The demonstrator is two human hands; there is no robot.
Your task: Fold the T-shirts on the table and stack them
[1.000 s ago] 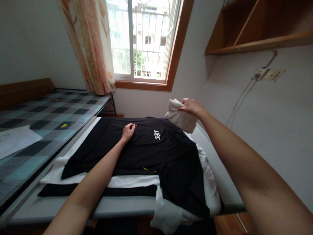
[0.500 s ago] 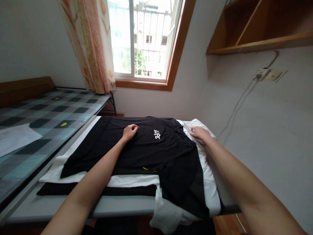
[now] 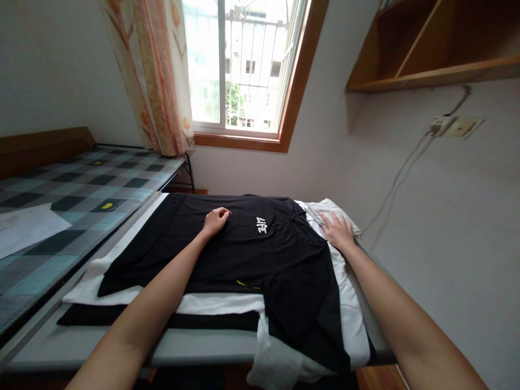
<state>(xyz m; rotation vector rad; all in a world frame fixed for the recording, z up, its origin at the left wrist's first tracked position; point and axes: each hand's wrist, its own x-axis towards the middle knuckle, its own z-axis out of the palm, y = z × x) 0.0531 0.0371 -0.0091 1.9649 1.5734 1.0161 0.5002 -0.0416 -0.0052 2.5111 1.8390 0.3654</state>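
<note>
A black T-shirt [image 3: 227, 244] with white lettering lies spread out, its collar to the right. Beneath it, the edges of a white shirt [image 3: 219, 303] stick out, and below that shows another black garment [image 3: 93, 315]. My left hand [image 3: 216, 221] rests on the middle of the black T-shirt, fingers curled in, with no cloth seen lifted in them. Beyond the collar, my right hand [image 3: 338, 230] lies flat with fingers spread on white cloth [image 3: 333, 207]. A greyish-white sleeve [image 3: 276, 360] hangs over the near edge.
The garments lie on a long grey board [image 3: 203, 346]. On the left is a bed with a checked mattress [image 3: 134, 179] and a paper sheet [image 3: 32, 227]. Ahead are a curtain [image 3: 156, 81] and a window [image 3: 247, 70]. A wooden shelf [image 3: 430, 78] and plugged-in cord [image 3: 400, 179] are at right.
My right hand has opened from a closed grip near the collar and now lies spread on the white cloth. My left hand has stayed in place.
</note>
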